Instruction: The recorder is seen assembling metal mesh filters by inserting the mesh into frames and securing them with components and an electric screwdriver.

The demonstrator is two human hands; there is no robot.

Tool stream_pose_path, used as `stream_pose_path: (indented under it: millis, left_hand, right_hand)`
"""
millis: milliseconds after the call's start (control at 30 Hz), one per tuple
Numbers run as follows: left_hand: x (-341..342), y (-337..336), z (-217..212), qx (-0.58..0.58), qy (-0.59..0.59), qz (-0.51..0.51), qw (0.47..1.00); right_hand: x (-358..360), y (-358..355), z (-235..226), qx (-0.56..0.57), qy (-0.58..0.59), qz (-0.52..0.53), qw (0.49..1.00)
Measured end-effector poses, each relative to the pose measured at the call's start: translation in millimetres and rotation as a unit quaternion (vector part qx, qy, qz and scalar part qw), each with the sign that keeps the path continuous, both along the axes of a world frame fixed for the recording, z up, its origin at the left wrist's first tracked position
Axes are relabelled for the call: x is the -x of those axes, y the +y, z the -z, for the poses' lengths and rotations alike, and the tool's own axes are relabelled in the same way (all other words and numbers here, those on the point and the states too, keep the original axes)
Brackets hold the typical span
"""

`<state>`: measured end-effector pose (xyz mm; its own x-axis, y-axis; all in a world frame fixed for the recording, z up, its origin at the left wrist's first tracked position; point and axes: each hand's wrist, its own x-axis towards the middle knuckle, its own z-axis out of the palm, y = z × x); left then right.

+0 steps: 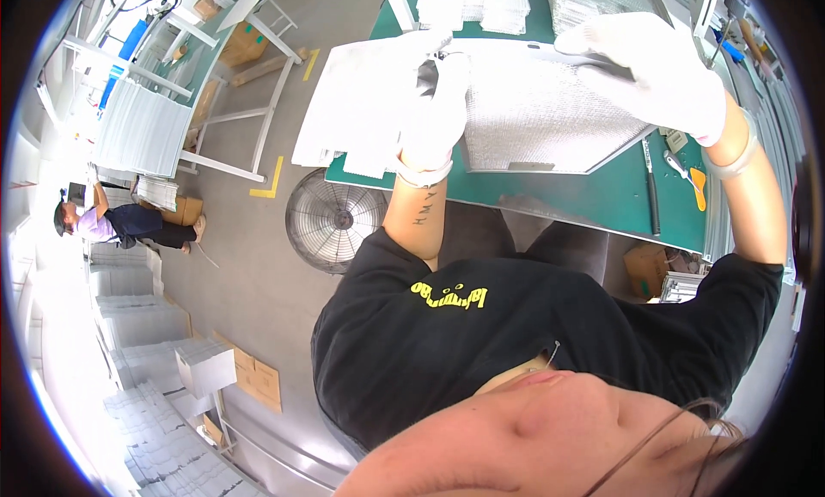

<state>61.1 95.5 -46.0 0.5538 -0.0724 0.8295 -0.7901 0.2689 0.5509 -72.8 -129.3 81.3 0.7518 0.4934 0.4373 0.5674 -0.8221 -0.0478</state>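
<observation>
A flat silvery mesh panel (550, 110) with a smooth rim lies tilted over the green worktable (516, 192). My right hand (644, 71), in a white glove, grips the panel's far right edge, its fingers above and its thumb lower down. At the panel's left edge is my left hand (436, 110), also gloved in white, with its fingers bent around a small dark thing too washed out to name. Under and beside that hand are pale flat sheets (348, 101), which stick out past the table's left edge.
Wrapped stacks of panels (597, 3) stand at the table's back. A black-handled tool (650, 187) and a yellow scraper (699, 190) lie at the right. On the floor to the left stands a round fan (337, 220). Further left, another person (112, 217) is beside stacked panels.
</observation>
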Motion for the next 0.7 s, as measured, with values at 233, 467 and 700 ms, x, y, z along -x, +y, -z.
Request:
stream_pose_path:
  millis: [233,467,700]
  left_hand:
    - [1,0,5,-0.017,0.019,-0.024,0.999]
    - [1,0,18,-0.01,0.023,-0.002,1.0]
    - [-12,-5,41,0.033,-0.003,-0.01,0.999]
  right_hand:
    - [5,27,-13,0.209,-0.1,0.05,0.971]
    - [5,28,-8,0.35,-0.127,0.04,0.927]
    - [-28,32,-2,0.141,-0.122,-0.004,0.982]
